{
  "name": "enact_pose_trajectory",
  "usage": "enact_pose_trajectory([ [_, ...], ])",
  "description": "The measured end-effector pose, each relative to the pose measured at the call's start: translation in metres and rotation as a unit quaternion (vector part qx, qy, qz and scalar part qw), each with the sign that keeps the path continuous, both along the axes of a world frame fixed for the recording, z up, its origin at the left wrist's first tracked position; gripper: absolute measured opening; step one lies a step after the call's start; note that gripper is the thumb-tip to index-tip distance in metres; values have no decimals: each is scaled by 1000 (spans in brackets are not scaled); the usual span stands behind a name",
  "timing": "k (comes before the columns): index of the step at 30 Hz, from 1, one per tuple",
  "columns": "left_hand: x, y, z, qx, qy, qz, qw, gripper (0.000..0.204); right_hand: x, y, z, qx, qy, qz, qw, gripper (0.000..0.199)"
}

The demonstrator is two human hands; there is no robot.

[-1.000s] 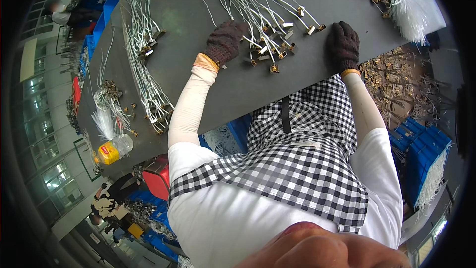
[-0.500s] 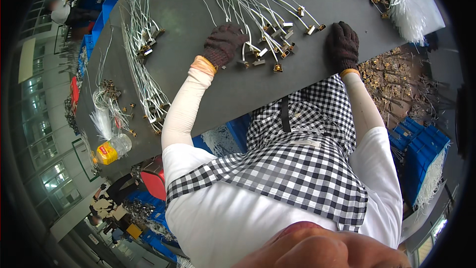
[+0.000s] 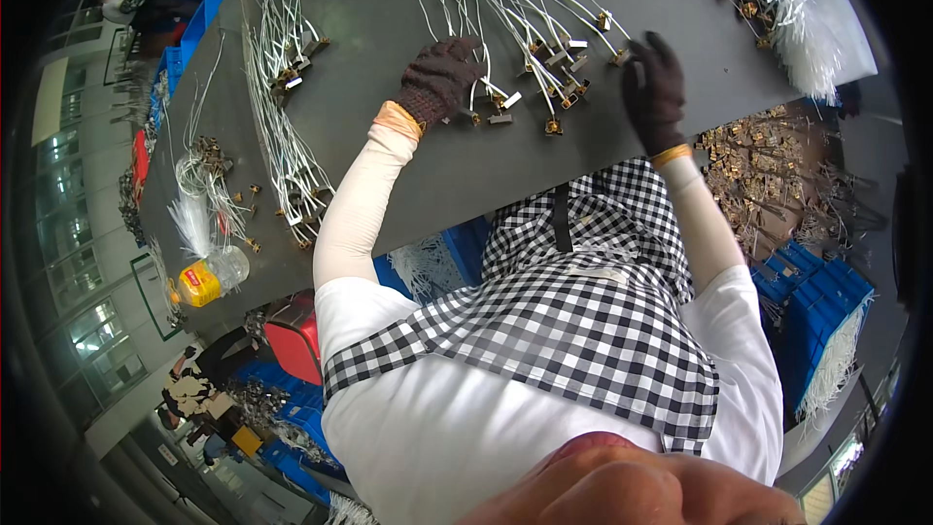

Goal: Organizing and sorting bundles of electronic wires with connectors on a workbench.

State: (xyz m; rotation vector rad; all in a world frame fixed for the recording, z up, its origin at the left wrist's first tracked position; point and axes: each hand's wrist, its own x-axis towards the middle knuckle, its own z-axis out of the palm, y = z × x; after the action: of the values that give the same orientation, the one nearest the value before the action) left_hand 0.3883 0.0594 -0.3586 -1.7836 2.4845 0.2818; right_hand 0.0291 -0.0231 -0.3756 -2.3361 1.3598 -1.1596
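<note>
Right hand (image 3: 653, 92): since the earlier frame it has moved leftward, and now it is just beside the outermost connector (image 3: 619, 57), right of upper centre; the gloved fingers look extended and loose, a little blurred, with nothing seen in them.
Left hand (image 3: 442, 83): also gloved, curled, above the centre of the frame; white wires pass just beside its fingers, but I cannot tell if it grasps one.
Middle cables (image 3: 558, 57): they spread from the top edge of the frame, their metal ends lying between both hands.
Near edge: it slants from lower left up to the right; a strip of grey table (image 3: 428, 170) lies between the metal ends and this edge.
Left room: a wider grey surface, reaching to the left cables (image 3: 280, 146).
Right room: grey surface up to the plastic strips (image 3: 807, 49), upper right.
Table corner: a bottle (image 3: 219, 274) lies there, lower left.
Beyond the edge: brass-coloured parts (image 3: 768, 175) at right, with a blue crate (image 3: 821, 316) below.
</note>
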Motion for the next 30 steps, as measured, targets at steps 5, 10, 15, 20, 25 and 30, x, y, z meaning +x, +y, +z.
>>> enact_pose_trajectory([
  [5, -7, 0, 12, -57, -27, -40, 997, 40, 72, 47, 36, -29, 90, 113, 989, 32],
  [10, -11, -4, 18, 5, -34, -7, 999, 50, 82, 50, 22, -13, 193, 96, 976, 26],
  [15, -17, -4, 24, 35, -30, 14, 999, 51, 88, 42, 13, 54, 209, 63, 974, 25],
  [20, -12, -2, 15, 18, -17, 8, 1000, 51, 97, 34, 10, 39, 276, 65, 958, 44],
  [25, -10, -1, 4, -17, -24, -2, 1000, 48, 99, 46, 23, 111, 189, 70, 973, 37],
  [30, -13, 4, 7, -32, -4, 3, 999, 51, 107, 48, 33, 220, 119, 106, 962, 39],
])
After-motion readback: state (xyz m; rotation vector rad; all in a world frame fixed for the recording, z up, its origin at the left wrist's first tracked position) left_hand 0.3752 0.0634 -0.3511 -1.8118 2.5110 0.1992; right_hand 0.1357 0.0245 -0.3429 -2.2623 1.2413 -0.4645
